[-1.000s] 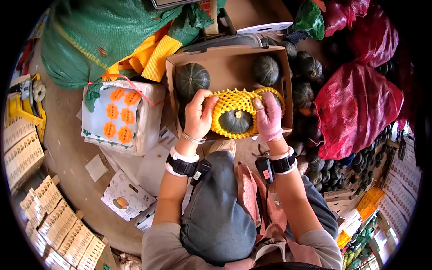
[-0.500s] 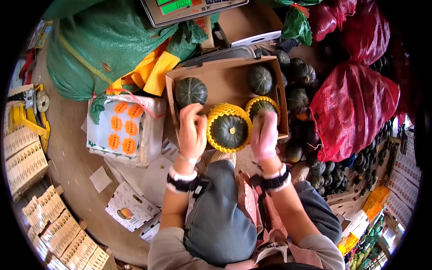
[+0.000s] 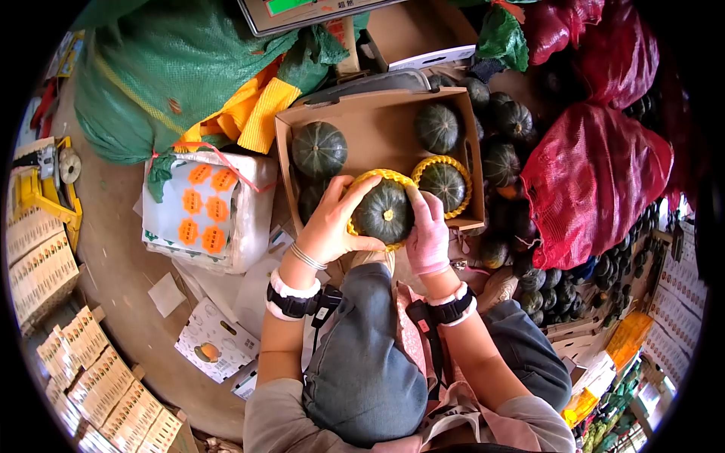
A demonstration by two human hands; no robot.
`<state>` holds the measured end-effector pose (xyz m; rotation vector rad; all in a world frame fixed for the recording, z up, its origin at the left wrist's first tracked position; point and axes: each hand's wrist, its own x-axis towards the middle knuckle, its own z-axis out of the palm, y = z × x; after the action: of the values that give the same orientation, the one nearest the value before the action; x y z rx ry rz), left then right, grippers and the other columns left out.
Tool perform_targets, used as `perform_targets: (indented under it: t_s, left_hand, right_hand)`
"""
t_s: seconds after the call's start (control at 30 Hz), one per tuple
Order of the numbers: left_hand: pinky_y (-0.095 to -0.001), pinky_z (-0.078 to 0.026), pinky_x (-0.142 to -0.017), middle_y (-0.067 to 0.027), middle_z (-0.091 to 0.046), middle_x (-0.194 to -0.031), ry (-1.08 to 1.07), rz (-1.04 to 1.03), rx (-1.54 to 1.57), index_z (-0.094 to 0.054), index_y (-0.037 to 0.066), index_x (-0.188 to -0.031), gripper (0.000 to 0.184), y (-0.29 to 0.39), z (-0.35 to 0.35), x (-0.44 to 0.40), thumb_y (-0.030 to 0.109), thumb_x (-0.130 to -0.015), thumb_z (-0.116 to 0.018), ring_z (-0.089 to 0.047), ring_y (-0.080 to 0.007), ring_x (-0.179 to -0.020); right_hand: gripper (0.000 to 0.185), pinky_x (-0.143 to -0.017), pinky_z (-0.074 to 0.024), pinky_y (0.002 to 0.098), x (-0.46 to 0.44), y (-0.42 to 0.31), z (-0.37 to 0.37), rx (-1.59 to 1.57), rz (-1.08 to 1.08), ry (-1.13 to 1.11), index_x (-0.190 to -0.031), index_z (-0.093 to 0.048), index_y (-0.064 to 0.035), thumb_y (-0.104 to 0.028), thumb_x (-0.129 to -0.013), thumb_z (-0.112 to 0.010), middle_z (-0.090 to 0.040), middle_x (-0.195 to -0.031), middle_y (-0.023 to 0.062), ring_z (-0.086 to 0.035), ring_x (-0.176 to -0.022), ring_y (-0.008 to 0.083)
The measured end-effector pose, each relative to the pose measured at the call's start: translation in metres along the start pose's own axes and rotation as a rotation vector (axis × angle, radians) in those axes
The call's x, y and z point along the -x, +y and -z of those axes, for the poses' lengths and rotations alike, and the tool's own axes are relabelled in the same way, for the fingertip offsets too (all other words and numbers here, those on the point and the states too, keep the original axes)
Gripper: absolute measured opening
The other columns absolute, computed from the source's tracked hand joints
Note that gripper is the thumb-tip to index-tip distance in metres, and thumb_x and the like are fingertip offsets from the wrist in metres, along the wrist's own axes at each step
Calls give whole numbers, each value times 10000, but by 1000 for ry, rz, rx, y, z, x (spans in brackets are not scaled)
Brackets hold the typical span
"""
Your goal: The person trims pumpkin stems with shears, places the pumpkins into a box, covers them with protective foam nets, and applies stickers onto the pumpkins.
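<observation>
My left hand (image 3: 330, 225) and my right hand (image 3: 427, 235), which wears a pinkish glove, close round the two sides of a dark green pumpkin (image 3: 383, 214). A yellow foam net (image 3: 371, 177) encircles that pumpkin, held at the near side of an open cardboard box (image 3: 381, 136). Just beyond my right hand, a second netted pumpkin (image 3: 442, 186) sits in the box. Bare pumpkins occupy the far right corner (image 3: 436, 127) and the left side (image 3: 319, 149). Another dark pumpkin (image 3: 311, 199) is partly hidden behind my left hand.
Orange stickers (image 3: 192, 205) lie on a wrapped stack at left, below a green mesh sack (image 3: 174, 90) and yellow foam nets (image 3: 268, 113). A scale (image 3: 302, 13) stands ahead. Loose pumpkins (image 3: 502, 162) and red mesh sacks (image 3: 596, 181) crowd the right.
Both hands have come inward onto the middle netted pumpkin. My right hand has left the netted pumpkin at the right, and my left hand has moved down and right.
</observation>
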<state>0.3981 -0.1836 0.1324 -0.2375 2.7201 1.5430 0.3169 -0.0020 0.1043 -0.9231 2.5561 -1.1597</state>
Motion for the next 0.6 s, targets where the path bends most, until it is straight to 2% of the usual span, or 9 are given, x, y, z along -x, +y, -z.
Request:
perform_targets:
  t_s: [0.17, 0.2, 0.27, 0.33, 0.37, 0.4, 0.47, 0.53, 0.6]
  left_hand:
    - [-394, -329, -1040, -169, -366, -1262, -37, -21, 25, -345, 85, -1392, 1031, -1, 0, 3, 229, -517, -870, -394, -345, -1196]
    - [-399, -311, -1049, -171, -361, -1272, -22, -65, 35, -347, 76, -1390, 1069, 1, 3, 3, 293, -493, -886, -384, -354, -1209]
    - [-418, -309, -1042, -193, -358, -1268, 39, -168, 103, -314, 79, -1406, 1144, 13, 14, 6, 408, -465, -876, -387, -371, -1189]
    - [-414, -288, -1061, -193, -331, -1305, -1, -185, 420, -281, 65, -1417, 1191, 21, 20, 7, 509, -471, -852, -364, -358, -1233]
    - [-408, -305, -1053, -189, -287, -1359, -61, -198, 465, -266, 62, -1423, 1223, 23, 22, 5, 568, -464, -829, -346, -338, -1263]
    - [-408, -340, -1030, -202, -339, -1354, -66, -210, 552, -295, 46, -1410, 1061, 26, 26, 3, 517, -603, -799, -341, -332, -1279]
    - [-413, -382, -985, -230, -434, -1298, 8, 4, 605, -356, 36, -1372, 787, -2, 35, -11, 402, -774, -713, -393, -351, -1241]
    - [-405, -426, -914, -221, -518, -1212, 408, 345, 209, -408, 10, -1321, 567, -36, 54, -24, 280, -864, -606, -506, -338, -1122]
    - [-425, -450, -847, -201, -545, -1157, 848, 353, -771, -462, 20, -1271, 522, -112, 59, -30, 284, -846, -611, -549, -357, -1008]
  right_hand:
    - [540, -824, -502, 375, 2, 9, -6, -64, 134, 70, -1275, -499, -47, 95, -762, -407, -503, -1168, 207, -576, -976, 383]
    - [552, -899, -464, 379, -1, 2, 4, -49, 90, 11, -1332, -416, -23, 3, -788, -507, -472, -1215, 223, -544, -1061, 367]
    - [833, -979, -394, 426, -11, -22, 17, -510, -35, 1, -1401, -275, -17, -195, -713, -710, -390, -1284, 261, -446, -1182, 389]
    - [1184, -1010, -345, 465, -33, -40, 32, -243, 14, -62, -1419, -182, -17, -380, -510, -848, -332, -1296, 279, -362, -1220, 412]
    - [1239, -988, -366, 466, -45, -37, 27, -104, 16, -17, -1397, -223, -16, -420, -422, -872, -337, -1251, 266, -372, -1160, 419]
    - [1125, -975, -379, 456, -59, -39, 25, -105, 11, 22, -1352, -298, -47, -373, -430, -852, -358, -1195, 245, -393, -1097, 406]
    - [1002, -971, -379, 462, -82, -31, 17, -29, 30, 10, -1312, -355, -87, -316, -453, -815, -360, -1179, 243, -393, -1086, 414]
    - [955, -983, -362, 473, -98, -26, 0, -28, 95, 107, -1298, -377, -115, -321, -463, -795, -338, -1221, 266, -363, -1129, 433]
    - [973, -990, -350, 482, -111, -21, -18, -13, 150, 180, -1301, -376, -119, -328, -455, -809, -320, -1247, 278, -353, -1144, 442]
